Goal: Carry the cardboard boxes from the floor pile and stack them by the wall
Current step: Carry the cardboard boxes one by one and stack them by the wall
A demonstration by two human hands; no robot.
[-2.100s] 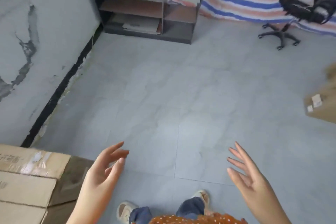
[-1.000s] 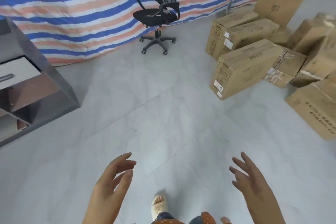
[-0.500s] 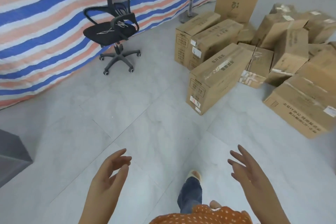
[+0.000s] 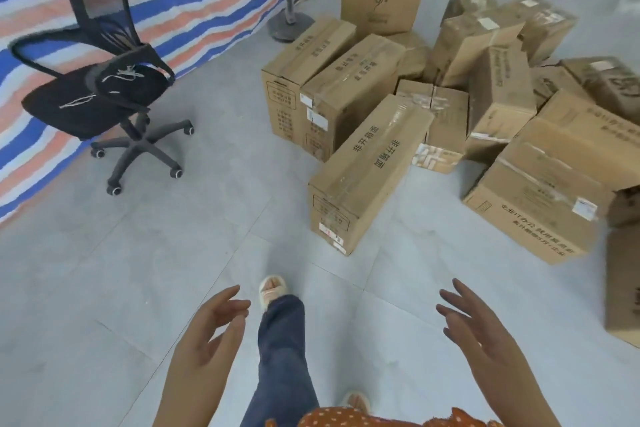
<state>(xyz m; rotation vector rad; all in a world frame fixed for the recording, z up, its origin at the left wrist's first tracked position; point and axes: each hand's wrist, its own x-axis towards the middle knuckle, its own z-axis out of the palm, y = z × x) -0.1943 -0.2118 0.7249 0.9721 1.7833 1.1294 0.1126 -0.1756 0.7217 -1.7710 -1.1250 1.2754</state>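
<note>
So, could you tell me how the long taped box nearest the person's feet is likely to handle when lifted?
The long box looks stiff: its edges are square and tape seals it. Its length probably calls for both hands, and the glossy tape may be slippery. Its weight cannot be told.

The person's forearms are bare, with no sleeves, watch, bracelet or rings to be seen on the left hand or the right hand. At the bottom edge of the head view shows the hem of an orange top scattered with small white dots. Below it the person wears dark blue jeans, the visible leg loose and slightly creased near the ankle. The forward foot wears a pale, cream-coloured open-toed slipper with a broad band across the top. The other slipper, of the same pale colour, shows only in part beside the top's hem.
</note>
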